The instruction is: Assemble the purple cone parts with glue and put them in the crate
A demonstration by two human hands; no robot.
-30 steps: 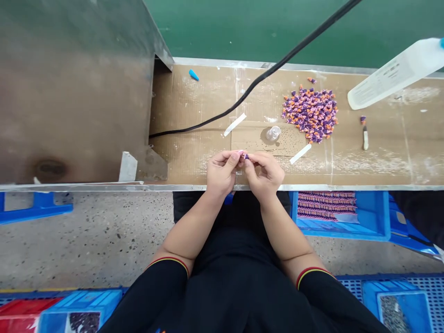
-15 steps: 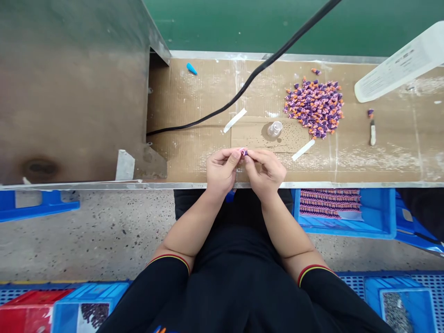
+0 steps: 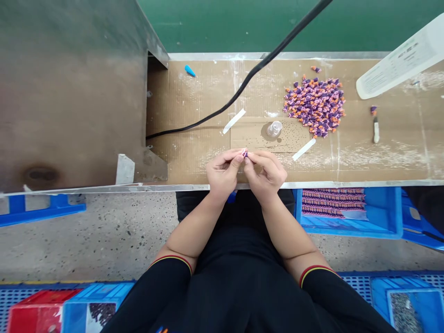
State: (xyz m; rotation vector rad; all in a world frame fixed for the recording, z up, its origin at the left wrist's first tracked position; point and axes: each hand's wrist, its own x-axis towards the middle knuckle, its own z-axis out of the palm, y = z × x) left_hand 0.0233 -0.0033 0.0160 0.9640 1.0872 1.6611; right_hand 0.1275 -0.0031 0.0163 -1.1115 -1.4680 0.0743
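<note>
Between the fingertips of both hands is a small purple and pink piece [image 3: 245, 154], mostly covered by the fingers. My left hand [image 3: 224, 172] pinches it from the left with thumb and forefinger. From the right, my right hand [image 3: 265, 173] closes its thumb and forefinger on the same piece. Both hands are just above the front edge of the cardboard-covered bench [image 3: 194, 157]. Beyond them a small clear cup [image 3: 274, 129] stands on a wet cardboard strip [image 3: 248, 134]. A heap of small purple, pink and orange pieces [image 3: 316, 105] lies farther right.
A black cable [image 3: 239, 92] crosses above the bench. On the left stands a large metal housing [image 3: 76, 92]; at right leans a white bottle [image 3: 398, 60]. White strips [image 3: 234, 121] flank the cup. A blue bin [image 3: 383, 212] with rows of pieces sits below the edge.
Both hands keep their pinch on the small piece, which has turned slightly and shows more purple. The whole view has shifted a little; nothing else visibly moved.
</note>
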